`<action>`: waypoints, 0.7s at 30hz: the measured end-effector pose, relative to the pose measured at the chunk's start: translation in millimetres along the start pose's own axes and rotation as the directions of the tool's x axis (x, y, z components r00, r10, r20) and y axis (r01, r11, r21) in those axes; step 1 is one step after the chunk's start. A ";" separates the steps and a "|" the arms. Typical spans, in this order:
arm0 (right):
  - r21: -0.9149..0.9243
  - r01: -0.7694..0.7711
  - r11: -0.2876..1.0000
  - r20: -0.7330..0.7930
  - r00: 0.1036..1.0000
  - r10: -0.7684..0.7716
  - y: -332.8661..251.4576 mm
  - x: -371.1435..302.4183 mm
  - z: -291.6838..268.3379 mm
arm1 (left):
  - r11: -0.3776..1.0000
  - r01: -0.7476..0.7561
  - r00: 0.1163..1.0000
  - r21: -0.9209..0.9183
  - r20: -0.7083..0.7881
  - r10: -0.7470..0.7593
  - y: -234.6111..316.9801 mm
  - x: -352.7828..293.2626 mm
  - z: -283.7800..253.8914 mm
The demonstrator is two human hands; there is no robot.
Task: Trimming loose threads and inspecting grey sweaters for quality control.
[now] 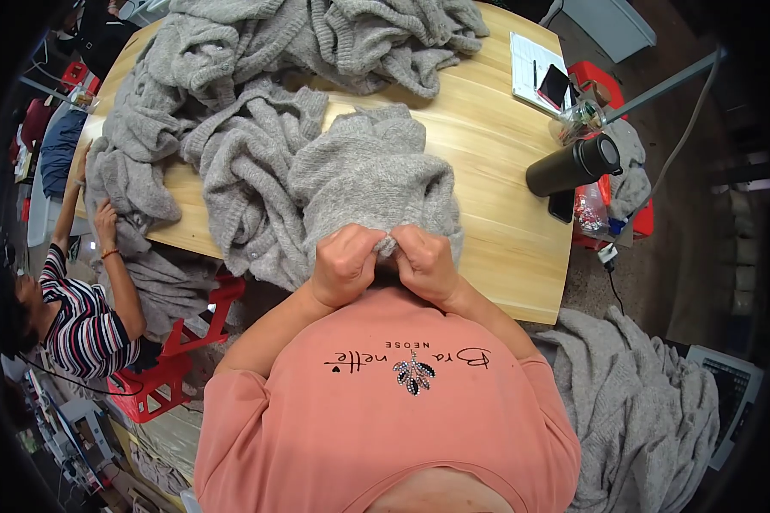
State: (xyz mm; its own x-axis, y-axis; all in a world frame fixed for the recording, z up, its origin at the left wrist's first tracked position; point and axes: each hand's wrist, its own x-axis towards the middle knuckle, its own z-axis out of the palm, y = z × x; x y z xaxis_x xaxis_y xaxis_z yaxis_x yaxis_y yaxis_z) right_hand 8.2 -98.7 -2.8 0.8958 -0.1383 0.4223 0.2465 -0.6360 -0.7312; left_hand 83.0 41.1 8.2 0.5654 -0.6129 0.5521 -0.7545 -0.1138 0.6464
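A grey knitted garment (368, 171) lies bunched at the table's near edge, in front of my chest. My left hand (344, 263) is closed, pinching a small fold of its knit. Beside it my right hand (423, 263) grips the same fold, and the fingertips of both hands nearly meet. The pinched spot is mostly hidden behind my fingers. Another grey knit garment (248, 188) rests crumpled just left of the one I hold.
More grey knits (316, 38) heap across the far side of the wooden table (496, 205). At right stand a black flask (565, 167), a phone (553, 87) and a notebook (526, 68). A co-worker (85, 316) handles knitwear at left. Grey knitwear (633, 410) piles up by my right side.
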 end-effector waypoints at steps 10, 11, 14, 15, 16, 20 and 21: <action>-0.063 0.041 0.997 -0.195 0.979 -0.053 3.4 10.5 4.0 | 0.946 0.286 0.955 -0.152 -0.035 -0.295 7.2 5.0 9.6; -0.065 0.042 0.997 -0.194 0.979 -0.054 2.4 10.3 1.2 | 0.946 0.285 0.955 -0.154 -0.037 -0.294 8.8 5.3 11.5; 0.103 -0.002 0.995 -0.370 0.928 0.040 -18.4 9.1 -30.7 | 0.972 0.232 0.973 0.026 0.013 -0.232 3.3 -1.9 16.3; 0.186 -0.027 0.982 -0.439 0.892 0.108 -29.7 6.0 -48.6 | 0.973 0.230 0.973 0.022 0.013 -0.230 -1.0 -1.7 12.1; 0.273 -0.040 0.961 -0.496 0.850 0.176 -39.2 2.3 -66.0 | 0.982 0.144 0.989 0.124 -0.061 -0.138 -8.2 -1.0 5.0; -0.684 0.056 0.727 -0.583 0.557 -0.592 -65.1 -16.9 -140.9 | 0.913 0.040 0.943 0.405 -0.317 0.099 -20.0 29.3 -52.9; -0.577 0.184 0.796 -0.701 0.388 -0.598 -62.2 -10.9 -143.9 | 0.878 0.019 0.910 0.479 -0.371 0.183 -21.6 46.4 -69.4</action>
State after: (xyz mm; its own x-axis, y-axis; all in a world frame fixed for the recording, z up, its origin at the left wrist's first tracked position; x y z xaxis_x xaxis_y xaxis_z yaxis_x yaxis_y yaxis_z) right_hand -70.2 -166.8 115.2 -0.0588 -0.2060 0.9768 0.1480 -0.9695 -0.1955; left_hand 148.7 69.4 56.4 0.5004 -0.2884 0.8164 -0.8113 -0.4856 0.3257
